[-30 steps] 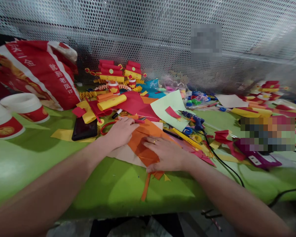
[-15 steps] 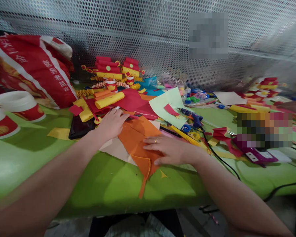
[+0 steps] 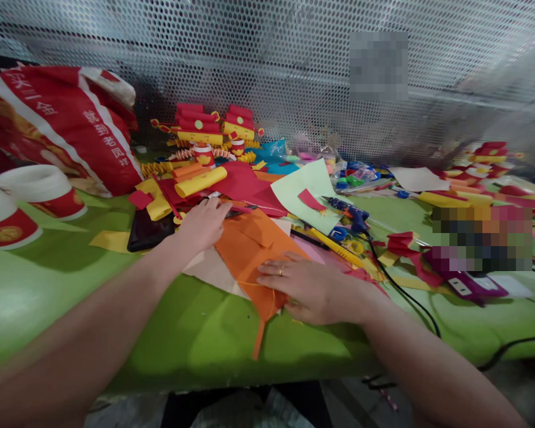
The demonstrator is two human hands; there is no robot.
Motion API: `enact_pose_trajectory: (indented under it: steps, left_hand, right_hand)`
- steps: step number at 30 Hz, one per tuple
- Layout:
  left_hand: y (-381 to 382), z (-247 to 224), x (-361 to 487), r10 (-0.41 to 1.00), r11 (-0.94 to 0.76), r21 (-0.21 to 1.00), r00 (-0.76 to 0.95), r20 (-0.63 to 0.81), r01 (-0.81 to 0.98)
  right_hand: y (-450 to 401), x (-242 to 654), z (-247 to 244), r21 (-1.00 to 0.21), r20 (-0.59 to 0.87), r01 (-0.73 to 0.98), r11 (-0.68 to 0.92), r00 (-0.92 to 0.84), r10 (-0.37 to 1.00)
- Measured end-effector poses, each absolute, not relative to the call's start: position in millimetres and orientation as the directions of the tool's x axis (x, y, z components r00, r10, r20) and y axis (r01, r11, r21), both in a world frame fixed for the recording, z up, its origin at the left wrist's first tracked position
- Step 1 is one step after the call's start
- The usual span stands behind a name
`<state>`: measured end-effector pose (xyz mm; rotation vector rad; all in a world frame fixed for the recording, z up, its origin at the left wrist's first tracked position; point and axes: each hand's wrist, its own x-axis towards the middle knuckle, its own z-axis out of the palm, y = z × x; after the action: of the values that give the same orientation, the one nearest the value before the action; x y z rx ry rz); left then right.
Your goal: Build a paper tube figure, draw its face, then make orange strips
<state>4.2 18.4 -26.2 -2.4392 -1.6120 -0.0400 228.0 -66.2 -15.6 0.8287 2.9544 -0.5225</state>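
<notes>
We look from one camera worn on a person's head, facing forward and tilted down across a green table (image 3: 196, 333). We are near: the left hand (image 3: 205, 226) and right hand (image 3: 314, 289) lie around mid-view. A perforated metal panel (image 3: 267, 71) stands straight ahead, filling the top; the lap (image 3: 245, 413) edges in below.

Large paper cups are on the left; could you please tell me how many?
2: the nearer cup, cut off by the picture's left edge, and the farther cup, behind it to the right. Others may be hidden behind the bag.
</notes>
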Motion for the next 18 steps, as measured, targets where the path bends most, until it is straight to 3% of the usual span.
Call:
enact_pose_trajectory:
  steps: [5,8,10,13,16,18]
  left_hand:
    - [19,-27,5,0.908,-0.387,-0.151,0.404,0.112,0.910]
    - [20,-29,4,0.903,-0.391,-0.147,0.409,0.132,0.909]
    - [22,-30,4,0.899,-0.387,-0.136,0.406,0.163,0.912]
    - [25,-30,2,0.869,-0.434,-0.004,0.420,0.261,0.901]
    - [23,-29,2,0.814,-0.547,0.307,0.409,0.412,0.779]
    - [19,-26,2,0.796,-0.590,0.498,0.352,0.493,0.636]
  right_hand:
    - [-66,221,-25,-0.156,-0.030,0.519,0.840,-0.853,0.521]
    - [-60,222,-29,-0.015,0.022,0.597,0.802,-0.802,0.597]
    - [-55,226,-29,0.010,0.125,0.663,0.749,-0.744,0.657]
    - [-46,238,-24,-0.121,0.417,0.736,0.666,-0.571,0.707]
    - [-38,250,-21,-0.380,0.665,0.716,0.586,-0.229,0.711]
    - [-31,256,-22,-0.560,0.718,0.613,0.557,0.023,0.695]
